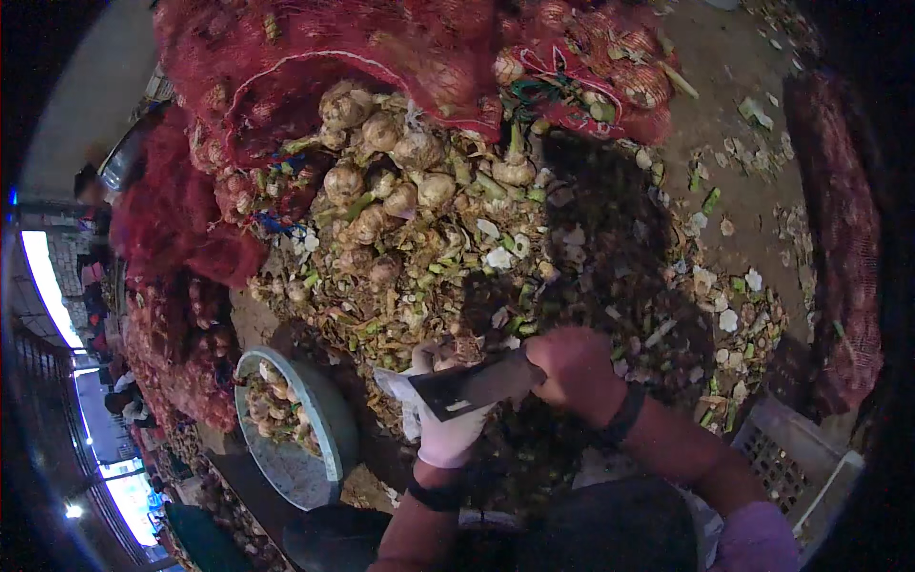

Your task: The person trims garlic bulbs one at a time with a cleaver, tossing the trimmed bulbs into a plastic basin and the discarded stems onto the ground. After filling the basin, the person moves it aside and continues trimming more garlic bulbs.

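Note:
My right hand (577, 372), bare, with a dark band at the wrist, is closed round the handle of a broad-bladed cleaver (472, 383). The blade points left and lies across the front of my left hand (448, 439), which wears a white glove. Past the blade's upper edge, a garlic bulb (461, 350) shows at the gloved fingers, which are curled about it; the blade hides much of the grip. Beyond both hands, whole garlic bulbs (416, 149) with roots and stems are heaped over cut stalks and peelings (419, 286).
Red mesh sacks (343, 33) of garlic stand at the back and left. A pale blue basin (335, 419) holding trimmed pieces sits left of my left hand. At the lower right is a grey plastic crate (810, 453); a long mesh sack (839, 238) lies farther right. Scraps litter the floor.

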`<action>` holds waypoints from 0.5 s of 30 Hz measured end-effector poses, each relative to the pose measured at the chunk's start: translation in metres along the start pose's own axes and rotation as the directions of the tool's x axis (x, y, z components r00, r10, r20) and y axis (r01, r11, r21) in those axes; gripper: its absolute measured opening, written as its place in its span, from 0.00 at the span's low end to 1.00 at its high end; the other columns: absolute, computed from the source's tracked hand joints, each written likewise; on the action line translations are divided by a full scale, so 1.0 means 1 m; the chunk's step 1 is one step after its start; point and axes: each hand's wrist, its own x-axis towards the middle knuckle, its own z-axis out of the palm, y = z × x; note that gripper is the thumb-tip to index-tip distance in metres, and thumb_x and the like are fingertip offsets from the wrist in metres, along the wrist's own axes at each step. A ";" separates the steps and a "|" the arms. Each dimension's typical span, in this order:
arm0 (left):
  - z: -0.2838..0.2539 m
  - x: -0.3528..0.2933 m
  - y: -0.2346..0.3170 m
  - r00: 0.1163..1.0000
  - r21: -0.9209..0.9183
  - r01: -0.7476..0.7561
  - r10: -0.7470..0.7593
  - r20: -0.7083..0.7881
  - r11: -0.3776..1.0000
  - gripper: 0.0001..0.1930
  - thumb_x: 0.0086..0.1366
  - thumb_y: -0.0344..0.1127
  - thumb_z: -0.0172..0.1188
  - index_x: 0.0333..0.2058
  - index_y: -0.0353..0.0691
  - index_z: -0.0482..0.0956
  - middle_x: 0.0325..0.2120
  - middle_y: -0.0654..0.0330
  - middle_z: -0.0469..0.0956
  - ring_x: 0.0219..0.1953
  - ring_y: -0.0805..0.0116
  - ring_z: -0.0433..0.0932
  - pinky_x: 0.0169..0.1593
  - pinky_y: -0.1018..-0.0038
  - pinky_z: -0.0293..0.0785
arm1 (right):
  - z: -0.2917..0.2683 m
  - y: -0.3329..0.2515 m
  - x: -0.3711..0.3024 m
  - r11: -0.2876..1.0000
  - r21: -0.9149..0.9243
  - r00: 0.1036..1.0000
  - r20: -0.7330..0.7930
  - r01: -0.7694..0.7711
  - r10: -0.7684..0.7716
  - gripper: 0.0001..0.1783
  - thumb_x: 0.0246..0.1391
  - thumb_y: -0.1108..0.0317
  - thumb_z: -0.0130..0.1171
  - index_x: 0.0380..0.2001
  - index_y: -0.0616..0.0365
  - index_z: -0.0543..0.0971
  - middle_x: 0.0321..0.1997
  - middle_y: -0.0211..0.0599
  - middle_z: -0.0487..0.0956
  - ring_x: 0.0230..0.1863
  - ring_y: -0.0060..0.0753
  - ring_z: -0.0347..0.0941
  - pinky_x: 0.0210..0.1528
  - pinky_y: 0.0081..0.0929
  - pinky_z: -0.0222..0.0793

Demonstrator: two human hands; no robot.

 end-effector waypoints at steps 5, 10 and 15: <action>-0.016 -0.011 0.039 0.926 0.187 -0.298 0.331 -0.181 0.936 0.32 0.39 0.20 0.63 0.45 0.38 0.58 0.35 0.57 0.68 0.38 0.70 0.70 0.42 0.74 0.69 | 0.045 0.076 -0.010 0.781 0.239 0.773 -0.151 -0.577 0.617 0.18 0.36 0.62 0.62 0.35 0.55 0.79 0.32 0.46 0.78 0.33 0.48 0.75 0.34 0.39 0.70; -0.004 -0.001 0.027 0.934 0.186 -0.308 0.333 -0.128 0.933 0.43 0.38 0.22 0.66 0.56 0.34 0.55 0.46 0.53 0.64 0.46 0.64 0.69 0.49 0.70 0.68 | 0.000 -0.012 0.013 0.773 0.580 0.962 0.072 -0.255 0.264 0.19 0.41 0.61 0.61 0.39 0.57 0.79 0.32 0.50 0.78 0.38 0.47 0.76 0.40 0.33 0.70; 0.006 -0.014 0.016 0.980 -0.288 -0.115 0.156 0.122 0.951 0.47 0.46 0.29 0.62 0.63 0.33 0.44 0.56 0.50 0.59 0.54 0.61 0.66 0.56 0.65 0.63 | 0.005 -0.005 0.030 0.489 0.842 0.968 -0.251 0.228 -0.020 0.19 0.41 0.60 0.62 0.38 0.57 0.78 0.32 0.49 0.77 0.38 0.45 0.75 0.41 0.33 0.69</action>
